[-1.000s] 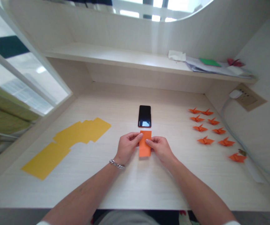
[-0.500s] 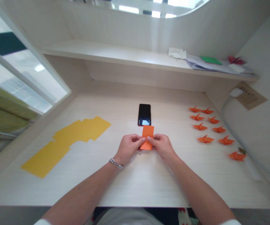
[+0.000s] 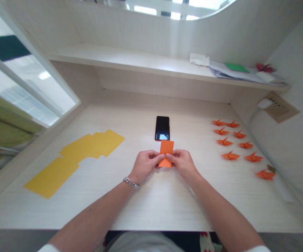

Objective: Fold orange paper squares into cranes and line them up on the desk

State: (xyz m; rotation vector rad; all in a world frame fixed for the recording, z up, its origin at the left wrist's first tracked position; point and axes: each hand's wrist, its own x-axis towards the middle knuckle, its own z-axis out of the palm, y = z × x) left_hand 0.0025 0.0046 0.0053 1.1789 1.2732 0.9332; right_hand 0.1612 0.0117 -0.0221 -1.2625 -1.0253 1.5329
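Observation:
Between my hands is a small upright rectangle of folded orange paper. My left hand pinches its left edge, thumb on the front and fingers behind. My right hand grips the right edge in the same way, and the two thumb tips nearly meet at the middle. The fingers behind the paper are mostly hidden. Just beyond the paper's top edge lies a black phone, screen up on the white desk.
Yellow paper sheets lie overlapped on the left. Several orange paper cranes stand in rows on the right, beside a cable running from a wall socket. A shelf with papers spans the back.
Hardly anything differs. Both hands keep their pinch on the orange paper, which has shifted very slightly to the right.

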